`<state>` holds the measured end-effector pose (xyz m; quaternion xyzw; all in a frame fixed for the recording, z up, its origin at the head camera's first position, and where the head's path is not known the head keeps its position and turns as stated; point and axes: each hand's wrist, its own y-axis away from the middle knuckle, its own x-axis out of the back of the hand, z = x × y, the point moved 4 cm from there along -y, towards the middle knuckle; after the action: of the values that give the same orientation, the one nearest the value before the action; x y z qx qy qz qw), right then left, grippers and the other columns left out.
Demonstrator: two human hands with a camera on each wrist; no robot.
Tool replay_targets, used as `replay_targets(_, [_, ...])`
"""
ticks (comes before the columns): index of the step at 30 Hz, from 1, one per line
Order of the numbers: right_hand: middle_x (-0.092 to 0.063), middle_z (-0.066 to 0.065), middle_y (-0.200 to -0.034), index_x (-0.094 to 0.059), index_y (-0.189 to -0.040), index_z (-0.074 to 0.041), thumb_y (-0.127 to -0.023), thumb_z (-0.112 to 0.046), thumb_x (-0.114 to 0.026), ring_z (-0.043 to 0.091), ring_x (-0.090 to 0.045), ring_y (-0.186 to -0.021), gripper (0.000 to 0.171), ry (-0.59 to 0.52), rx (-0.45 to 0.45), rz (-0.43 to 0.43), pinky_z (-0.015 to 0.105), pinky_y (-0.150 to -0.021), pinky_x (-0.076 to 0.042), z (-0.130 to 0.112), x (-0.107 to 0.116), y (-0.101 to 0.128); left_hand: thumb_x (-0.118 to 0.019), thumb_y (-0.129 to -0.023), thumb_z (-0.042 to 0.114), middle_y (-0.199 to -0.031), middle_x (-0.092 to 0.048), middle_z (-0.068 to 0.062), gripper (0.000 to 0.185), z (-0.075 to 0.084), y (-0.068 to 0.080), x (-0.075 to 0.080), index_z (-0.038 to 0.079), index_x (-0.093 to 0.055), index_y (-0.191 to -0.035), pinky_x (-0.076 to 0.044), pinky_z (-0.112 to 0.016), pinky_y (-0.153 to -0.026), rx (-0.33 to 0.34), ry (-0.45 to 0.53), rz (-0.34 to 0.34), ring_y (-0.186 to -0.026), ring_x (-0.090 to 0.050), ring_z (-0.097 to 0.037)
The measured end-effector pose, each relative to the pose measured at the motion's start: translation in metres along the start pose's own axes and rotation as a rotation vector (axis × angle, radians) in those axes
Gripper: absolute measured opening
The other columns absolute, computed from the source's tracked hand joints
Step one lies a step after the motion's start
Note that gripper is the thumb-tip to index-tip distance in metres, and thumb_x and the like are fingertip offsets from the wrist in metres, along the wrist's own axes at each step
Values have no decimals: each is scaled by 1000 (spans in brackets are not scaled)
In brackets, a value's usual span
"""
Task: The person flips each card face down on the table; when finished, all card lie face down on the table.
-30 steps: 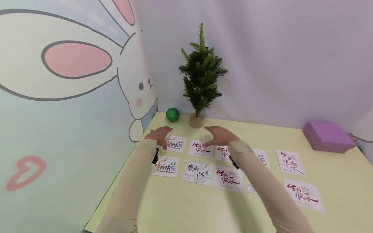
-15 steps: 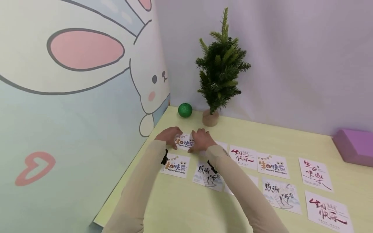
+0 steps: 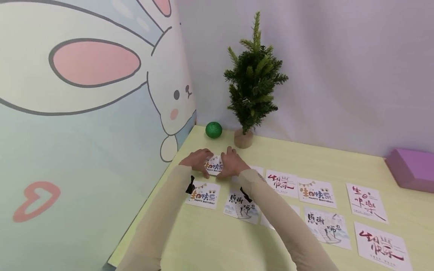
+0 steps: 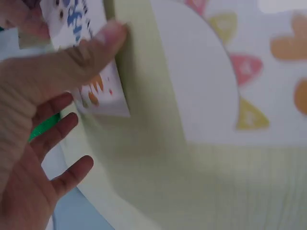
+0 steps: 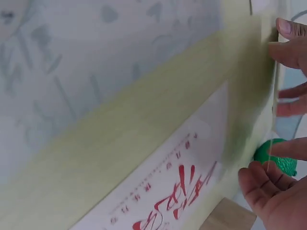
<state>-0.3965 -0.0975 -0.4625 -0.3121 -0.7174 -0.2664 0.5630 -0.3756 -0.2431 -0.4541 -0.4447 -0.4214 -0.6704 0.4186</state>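
Birthday card (image 3: 214, 165) lying at far-left corner of counter (image 3: 210, 241), near green ball (image 3: 214, 129). I'm seeing left hand (image 3: 197, 160) pinching its left edge, right hand (image 3: 231, 165) gripping right edge, fingers curling.

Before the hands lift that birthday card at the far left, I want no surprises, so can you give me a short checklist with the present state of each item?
1. Left hand on the card: ok, thumb presses its edge.
2. Right hand on the card: ok, at its right side.
3. Card edge off the table: cannot tell.
4. Green ball apart from the hands: ok.
5. Small tree upright behind: ok.
6. Neighbouring cards lying flat: ok.
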Motion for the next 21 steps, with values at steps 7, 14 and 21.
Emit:
replay_targets(7, [-43,21,-130,-17,-153,-2,-61,-57,-83,31,-51,-111,126,-93,90,137,44,-95,-47,12,28,20,-91,-62,30,-142,-50,-4,100,39,-5,12,16,-39,-146,-40,-50,-104,-201,89,92,-129,-48,-23])
replay_targets(14, [-26,16,-157,-9,-156,-15,-66,-40,-87,36,-30,-143,122,-497,39,82,54,-109,-35,29,30,30,-90,-66,21,-141,-46,-10,96,36,3,26,17,-37,-146,-39,-44,-108,-212,346,166,-132,-46,-31])
replay_targets(21, [-52,10,-128,-45,-125,-10,-72,-23,-83,30,-48,-129,67,-658,148,68,48,-107,-39,29,19,30,-86,-72,18,-141,-49,-10,63,31,12,27,10,-41,-115,-41,-48,-103,-196,661,197,-136,-43,-29])
